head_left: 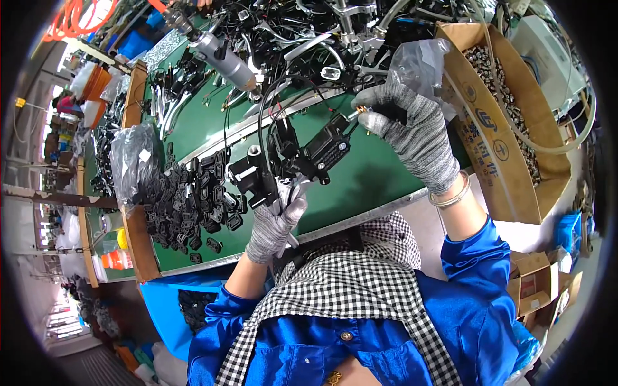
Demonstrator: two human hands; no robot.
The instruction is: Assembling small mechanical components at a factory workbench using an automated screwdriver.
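My left hand (269, 233), in a grey knit glove, is closed around the silver lever of a black brake lever assembly (327, 149). The assembly is raised over the green bench, with black cables looping up from it. My right hand (421, 141), gloved the same way, pinches a small copper-coloured metal piece (362, 110) between thumb and fingers, beside the assembly's right end. Whether that piece touches the assembly, I cannot tell. To the left of the assembly lies a heap of small black parts (193, 199) on the bench.
A grey power screwdriver (222, 61) hangs over the bench. Cables and levers (277, 35) crowd the far side. At right stands an open cardboard box (489, 141) of small metal parts, with a clear plastic bag (418, 61) beside it. A grey plastic bag (134, 157) lies left.
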